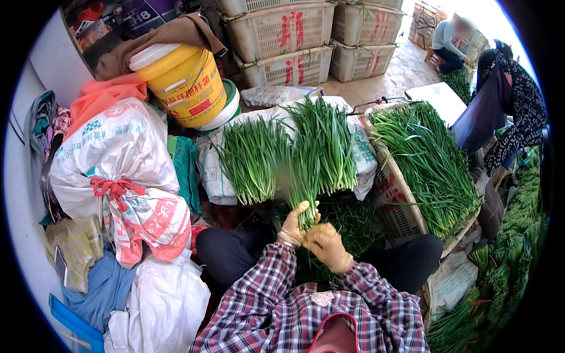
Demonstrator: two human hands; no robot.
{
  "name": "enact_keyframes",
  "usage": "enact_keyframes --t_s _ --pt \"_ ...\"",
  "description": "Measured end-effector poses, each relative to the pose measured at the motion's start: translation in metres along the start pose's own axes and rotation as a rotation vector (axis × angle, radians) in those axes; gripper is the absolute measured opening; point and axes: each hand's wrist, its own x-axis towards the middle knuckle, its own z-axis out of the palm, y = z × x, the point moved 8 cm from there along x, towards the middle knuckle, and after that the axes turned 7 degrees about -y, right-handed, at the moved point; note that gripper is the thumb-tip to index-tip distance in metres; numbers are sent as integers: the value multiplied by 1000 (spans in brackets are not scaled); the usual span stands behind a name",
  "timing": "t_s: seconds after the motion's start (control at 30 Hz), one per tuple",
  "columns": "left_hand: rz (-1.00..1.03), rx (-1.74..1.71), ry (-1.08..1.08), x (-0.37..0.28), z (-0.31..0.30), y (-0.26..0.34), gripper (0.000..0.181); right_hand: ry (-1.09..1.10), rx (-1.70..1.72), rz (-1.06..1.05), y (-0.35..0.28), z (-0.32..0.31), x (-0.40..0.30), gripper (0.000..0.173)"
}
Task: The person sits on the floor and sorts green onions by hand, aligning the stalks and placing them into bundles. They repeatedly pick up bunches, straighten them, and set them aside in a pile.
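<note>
My left hand (293, 225), in a pale yellow glove, is closed around the lower stems of a bunch of garlic chives (305, 176). Close by on the right, my gloved right hand (329, 247) is at the cut stem ends, its fingers bent and slightly blurred; whether it grips any stems cannot be made out. The leaves of the held bunch point away from me. Beyond my hands, a pile of chives (251, 163) lies to the left and another pile (337, 154) to the right, both on a white woven sack (212, 172).
A plastic crate (399, 189) full of chives stands at the right. Loose leaves (353, 220) lie between my knees. At the left are tied sacks (119, 145) and a yellow bucket (190, 84). Stacked crates (282, 35) stand behind. Two people (516, 97) are at the far right.
</note>
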Motion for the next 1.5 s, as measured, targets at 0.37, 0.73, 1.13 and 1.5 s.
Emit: enact_keyframes --t_s 0.37,0.73,1.13,1.5 --pt "9 -84 -27 -4 14 -5 28 -194 873 813 78 39 -32 46" --pt "-34 156 77 -7 -11 0 21 -323 514 628 25 7 -94 23" --pt "285 771 316 -38 34 17 60 -535 511 925 82 -15 -47 83" --pt "-45 1908 425 -60 25 31 74 -35 1248 677 75 74 33 36"
